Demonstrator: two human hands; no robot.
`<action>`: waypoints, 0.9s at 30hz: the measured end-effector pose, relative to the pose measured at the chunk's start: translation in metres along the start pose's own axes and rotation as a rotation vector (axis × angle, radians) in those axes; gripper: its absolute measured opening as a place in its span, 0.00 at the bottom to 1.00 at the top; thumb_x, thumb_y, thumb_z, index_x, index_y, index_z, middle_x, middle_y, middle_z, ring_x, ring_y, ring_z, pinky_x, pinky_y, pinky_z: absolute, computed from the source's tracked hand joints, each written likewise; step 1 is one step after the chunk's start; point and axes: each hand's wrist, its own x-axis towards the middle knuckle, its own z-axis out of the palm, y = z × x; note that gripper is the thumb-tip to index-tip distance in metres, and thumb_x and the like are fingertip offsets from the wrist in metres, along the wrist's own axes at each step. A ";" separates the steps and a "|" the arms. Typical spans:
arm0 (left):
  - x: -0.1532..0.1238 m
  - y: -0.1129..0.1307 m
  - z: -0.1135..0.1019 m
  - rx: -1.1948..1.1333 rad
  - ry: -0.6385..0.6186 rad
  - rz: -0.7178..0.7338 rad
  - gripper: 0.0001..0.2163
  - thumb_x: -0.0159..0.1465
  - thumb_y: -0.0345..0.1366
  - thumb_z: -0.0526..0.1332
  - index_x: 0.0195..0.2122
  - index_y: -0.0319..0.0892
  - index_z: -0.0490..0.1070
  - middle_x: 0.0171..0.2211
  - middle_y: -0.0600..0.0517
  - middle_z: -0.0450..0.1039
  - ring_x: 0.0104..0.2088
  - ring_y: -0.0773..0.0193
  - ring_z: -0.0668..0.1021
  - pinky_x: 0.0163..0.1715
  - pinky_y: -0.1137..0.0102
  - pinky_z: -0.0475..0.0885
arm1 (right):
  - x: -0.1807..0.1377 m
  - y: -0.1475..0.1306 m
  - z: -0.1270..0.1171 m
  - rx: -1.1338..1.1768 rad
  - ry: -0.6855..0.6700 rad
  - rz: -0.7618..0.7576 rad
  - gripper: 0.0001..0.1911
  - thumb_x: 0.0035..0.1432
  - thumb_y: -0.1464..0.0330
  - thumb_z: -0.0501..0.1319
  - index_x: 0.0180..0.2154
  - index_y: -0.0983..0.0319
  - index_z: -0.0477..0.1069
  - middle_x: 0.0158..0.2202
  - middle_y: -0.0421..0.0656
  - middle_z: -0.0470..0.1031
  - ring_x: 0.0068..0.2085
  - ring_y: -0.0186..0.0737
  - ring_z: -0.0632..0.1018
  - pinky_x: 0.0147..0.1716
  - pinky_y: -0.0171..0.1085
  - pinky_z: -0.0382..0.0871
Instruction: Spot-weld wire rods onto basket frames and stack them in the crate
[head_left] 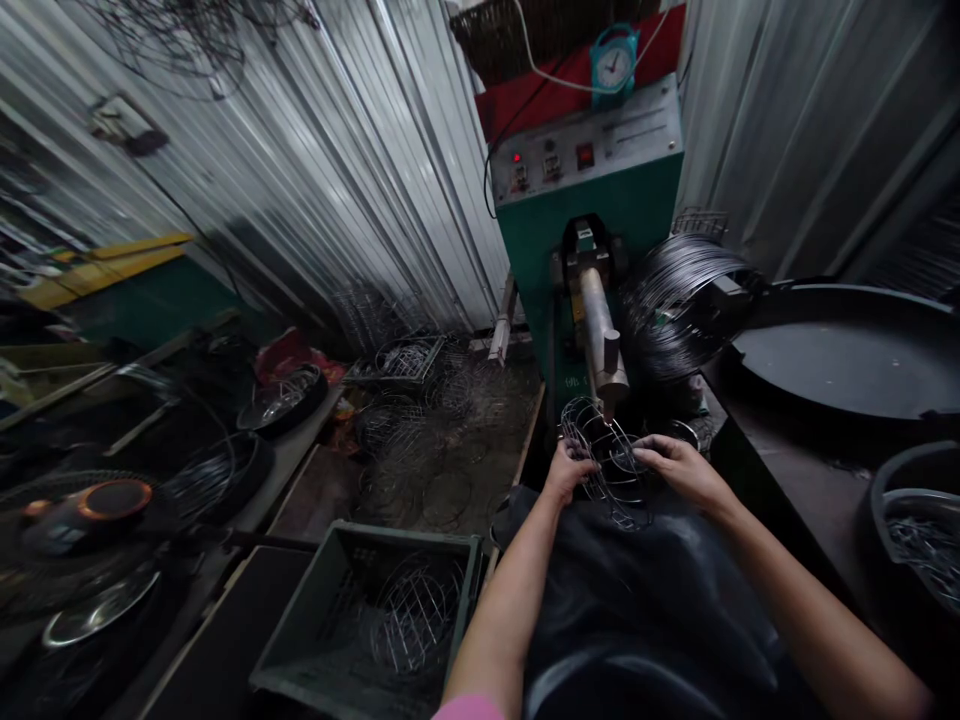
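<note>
A round wire basket (622, 508) of thin metal rods sits tilted in front of me, above the dark apron on my lap. My left hand (571, 470) is closed around its left side, with the thumb on the wires. At the right side, my right hand (679, 468) pinches the basket's wire between thumb and fingertips. Directly over the basket is the tip of a thick metal electrode arm (600, 325), which appears to touch or nearly touch a wire. That arm juts from a green spot-welding machine (525, 250) with a lit red switch.
A green crate (300, 610) with wire baskets stands at lower left, and more wire pieces (420, 430) litter the floor beyond. Right of the machine are a wire coil (682, 300), a big black round tray (832, 355) and a bucket (881, 500) of small metal parts.
</note>
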 end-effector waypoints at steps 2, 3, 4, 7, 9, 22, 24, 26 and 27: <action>0.002 0.001 0.000 0.006 -0.007 -0.036 0.26 0.42 0.27 0.67 0.41 0.42 0.59 0.36 0.53 0.67 0.30 0.69 0.72 0.27 0.73 0.68 | 0.004 -0.003 0.002 -0.005 0.022 -0.004 0.18 0.41 0.53 0.65 0.28 0.61 0.73 0.26 0.41 0.74 0.28 0.37 0.72 0.28 0.35 0.65; 0.003 0.002 0.001 0.007 -0.009 -0.048 0.26 0.42 0.27 0.66 0.41 0.42 0.59 0.36 0.53 0.67 0.30 0.69 0.72 0.27 0.73 0.68 | 0.006 -0.004 0.003 -0.008 0.031 -0.003 0.18 0.41 0.54 0.64 0.28 0.61 0.73 0.25 0.41 0.74 0.28 0.37 0.72 0.28 0.35 0.65; 0.004 0.002 0.001 0.005 -0.009 -0.055 0.25 0.42 0.27 0.66 0.42 0.42 0.59 0.36 0.53 0.67 0.30 0.69 0.72 0.28 0.73 0.68 | 0.008 -0.005 0.004 -0.013 0.042 -0.005 0.17 0.41 0.55 0.64 0.28 0.61 0.73 0.25 0.41 0.74 0.28 0.37 0.72 0.28 0.34 0.65; 0.009 0.002 0.002 0.000 -0.006 -0.070 0.25 0.43 0.26 0.65 0.42 0.42 0.59 0.37 0.53 0.67 0.32 0.69 0.72 0.29 0.72 0.69 | 0.015 -0.007 0.006 -0.056 0.076 -0.030 0.14 0.42 0.57 0.64 0.27 0.61 0.73 0.24 0.40 0.74 0.28 0.38 0.72 0.28 0.34 0.64; 0.010 0.002 0.003 -0.006 -0.014 -0.085 0.24 0.43 0.26 0.65 0.41 0.42 0.59 0.37 0.53 0.67 0.32 0.68 0.72 0.29 0.72 0.69 | 0.018 -0.007 0.007 -0.085 0.097 -0.048 0.12 0.42 0.58 0.63 0.26 0.61 0.73 0.25 0.40 0.74 0.28 0.38 0.72 0.28 0.34 0.64; 0.012 0.001 0.005 -0.039 -0.013 -0.135 0.22 0.42 0.31 0.66 0.38 0.41 0.61 0.33 0.53 0.66 0.32 0.67 0.71 0.31 0.64 0.72 | 0.016 -0.001 0.004 -0.083 0.068 -0.069 0.13 0.44 0.58 0.63 0.27 0.61 0.72 0.25 0.40 0.73 0.28 0.37 0.72 0.29 0.34 0.65; 0.015 0.003 0.006 -0.044 -0.022 -0.158 0.21 0.43 0.32 0.66 0.38 0.40 0.61 0.32 0.53 0.66 0.32 0.67 0.70 0.32 0.61 0.72 | 0.024 -0.007 0.007 -0.101 0.088 -0.081 0.12 0.44 0.58 0.62 0.26 0.61 0.72 0.24 0.40 0.73 0.28 0.37 0.72 0.28 0.34 0.65; 0.017 0.003 0.006 -0.050 -0.024 -0.175 0.21 0.44 0.32 0.66 0.39 0.41 0.62 0.31 0.53 0.66 0.32 0.67 0.70 0.33 0.59 0.72 | 0.027 -0.009 0.009 -0.113 0.082 -0.065 0.13 0.44 0.58 0.63 0.27 0.61 0.72 0.24 0.40 0.73 0.29 0.38 0.73 0.28 0.34 0.65; 0.017 0.003 0.006 -0.053 -0.018 -0.180 0.21 0.44 0.32 0.66 0.39 0.41 0.62 0.30 0.53 0.66 0.32 0.67 0.70 0.33 0.59 0.72 | 0.025 -0.008 0.008 -0.106 0.079 -0.050 0.14 0.44 0.57 0.63 0.28 0.61 0.72 0.25 0.40 0.74 0.30 0.38 0.73 0.28 0.34 0.65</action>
